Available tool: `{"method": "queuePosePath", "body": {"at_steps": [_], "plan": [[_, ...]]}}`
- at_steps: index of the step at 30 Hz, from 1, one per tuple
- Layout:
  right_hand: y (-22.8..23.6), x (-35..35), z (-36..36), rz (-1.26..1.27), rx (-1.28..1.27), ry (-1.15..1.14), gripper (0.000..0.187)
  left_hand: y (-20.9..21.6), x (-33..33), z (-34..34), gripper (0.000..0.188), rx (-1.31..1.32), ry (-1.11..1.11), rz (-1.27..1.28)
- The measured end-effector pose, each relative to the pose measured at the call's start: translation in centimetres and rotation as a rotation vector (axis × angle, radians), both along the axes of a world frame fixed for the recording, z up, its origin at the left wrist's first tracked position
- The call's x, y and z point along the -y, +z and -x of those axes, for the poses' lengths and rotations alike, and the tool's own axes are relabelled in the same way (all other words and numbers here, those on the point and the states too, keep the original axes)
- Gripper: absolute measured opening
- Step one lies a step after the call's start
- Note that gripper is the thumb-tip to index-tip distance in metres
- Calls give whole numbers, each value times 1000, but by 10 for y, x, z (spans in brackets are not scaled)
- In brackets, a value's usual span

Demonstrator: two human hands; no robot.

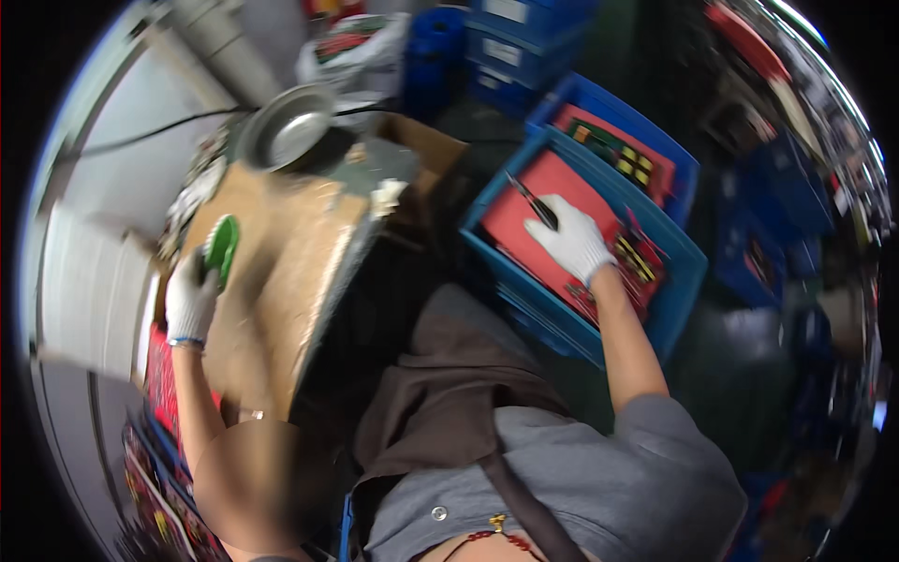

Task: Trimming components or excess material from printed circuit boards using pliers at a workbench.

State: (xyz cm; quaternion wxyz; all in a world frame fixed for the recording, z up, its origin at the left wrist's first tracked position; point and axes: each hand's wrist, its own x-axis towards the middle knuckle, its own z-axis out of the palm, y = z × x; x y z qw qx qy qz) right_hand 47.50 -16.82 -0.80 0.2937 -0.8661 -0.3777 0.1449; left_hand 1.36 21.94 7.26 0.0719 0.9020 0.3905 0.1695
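Observation:
My left hand (192, 300), in a white knit glove, is closed on a green brush (223, 245) with pale bristles, held over the left side of the brown worktop (267, 211). Out to the right, my gloved right hand (569, 242) grips a slim black-handled tool (536, 203) whose thin tip points up and left; its exact kind is unclear. That hand is over a red sheet (543, 187) inside a blue crate (534, 295). Beside its wrist, parts with red wires and yellow blocks (640, 260) lie in the same crate.
Behind this crate, another blue crate (688, 178) holds a green circuit board (599, 140) with yellow blocks. A metal bowl (295, 136) sits at the worktop's far end, near a cardboard box (431, 145). Stacked blue bins (524, 51) and a white bag (346, 61) stand farther back.

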Motion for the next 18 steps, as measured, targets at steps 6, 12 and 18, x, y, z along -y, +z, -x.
{"method": "queuePosePath", "body": {"at_steps": [6, 12, 18], "plan": [[-69, 91, -104, -85, -117, -477, 32, -17, 7, -113, 39, -5, -110, -118], [-117, 167, -139, 142, 16, -781, 38, 6, 23, -108, 52, -205, -46, -169], [-155, 192, -143, 323, -5, -775, 45, 31, 61, -93, 46, -79, -77, -81]]}}
